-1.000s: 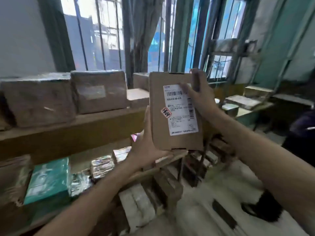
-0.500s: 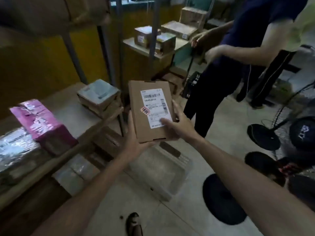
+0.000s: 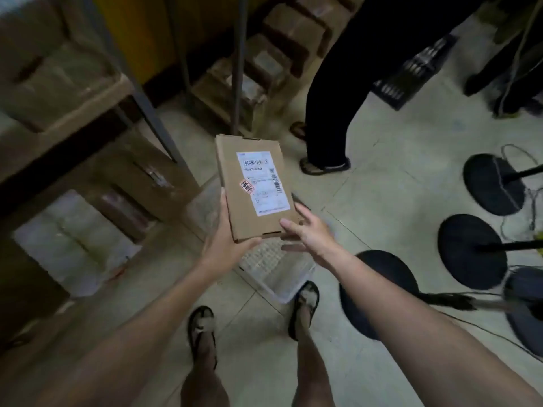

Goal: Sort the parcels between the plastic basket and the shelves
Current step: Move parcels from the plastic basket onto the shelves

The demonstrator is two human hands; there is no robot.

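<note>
Nearest to me, my two feet in dark sandals [image 3: 305,304] stand on the pale tiled floor. Just ahead of the toes sits the translucent plastic basket [image 3: 274,277], its gridded bottom showing through. To the right, three round black stand bases [image 3: 470,251] with trailing cables crowd the floor.

Over the basket, my left hand [image 3: 223,245] grips the flat brown cardboard parcel [image 3: 232,177] at its near left corner, thumb up along the side edge and fingers curled beneath. My right hand [image 3: 308,233] is spread wide, fingers straight, with only the thumb tip at the near right corner; it holds nothing.

To the left are the metal-framed shelves [image 3: 155,113], with blurred brown cartons [image 3: 152,177] stacked below them. Beyond the parcel, a grey upright post [image 3: 239,63] rises in front of more cartons on the floor. Another person in dark trousers [image 3: 332,98] stands right of it, one sandalled foot close to the parcel's far end, with a black slotted crate [image 3: 417,71] behind.

The parcel is thin and rectangular, face up, long side pointing away from me. It carries a white shipping label [image 3: 263,183] with barcodes and a small red-and-white sticker [image 3: 247,186].
</note>
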